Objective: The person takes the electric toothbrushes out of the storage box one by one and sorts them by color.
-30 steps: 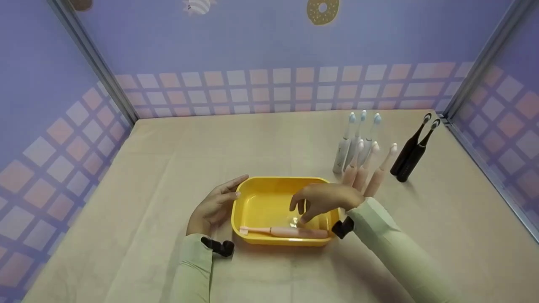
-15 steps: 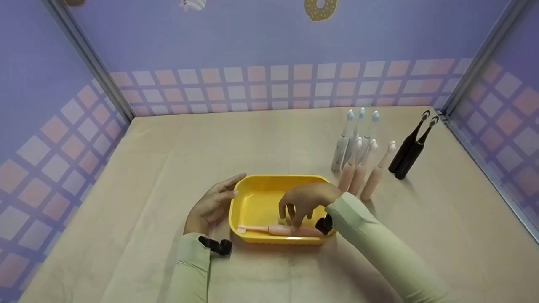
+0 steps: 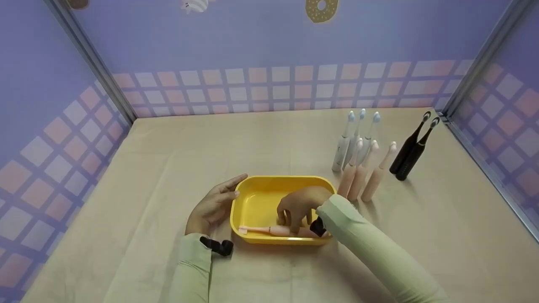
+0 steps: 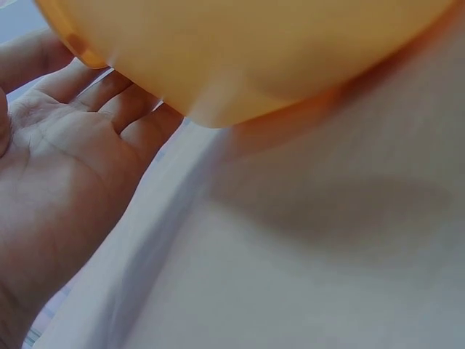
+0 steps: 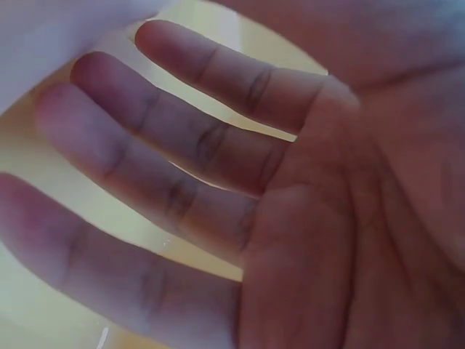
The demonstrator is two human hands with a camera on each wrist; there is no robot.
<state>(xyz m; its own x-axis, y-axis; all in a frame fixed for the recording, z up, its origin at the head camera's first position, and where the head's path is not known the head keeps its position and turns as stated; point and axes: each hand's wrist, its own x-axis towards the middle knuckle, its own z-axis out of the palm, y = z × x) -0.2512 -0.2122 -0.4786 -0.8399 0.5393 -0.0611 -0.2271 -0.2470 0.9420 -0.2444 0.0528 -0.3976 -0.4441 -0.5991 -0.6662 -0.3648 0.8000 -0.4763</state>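
A yellow plastic basin [image 3: 256, 204] stands on the table in the head view. Along its near side lies a pink electric toothbrush [image 3: 276, 230], brush head to the left. My left hand [image 3: 212, 210] touches the basin's left end, thumb tip at the rim; in the left wrist view its fingers [image 4: 145, 127] reach fairly straight to the outer wall. Inside the basin, my right hand [image 3: 300, 205] points down at the toothbrush, the thumb overlapping its handle. The right wrist view shows loosely bent, spread fingers [image 5: 131, 160] with nothing seen between them; the thumb is hidden there.
Right behind the basin, 3 pink electric toothbrushes [image 3: 374, 183] stand upright, with 3 white ones [image 3: 340, 153] behind them. Farther right stand 2 black ones [image 3: 410, 158]. Patterned panels [image 3: 269, 46] enclose the table at the back and sides.
My right hand has moved left and down into the basin, from above its right half to the toothbrush handle. My left hand and the toothbrush stay in place.
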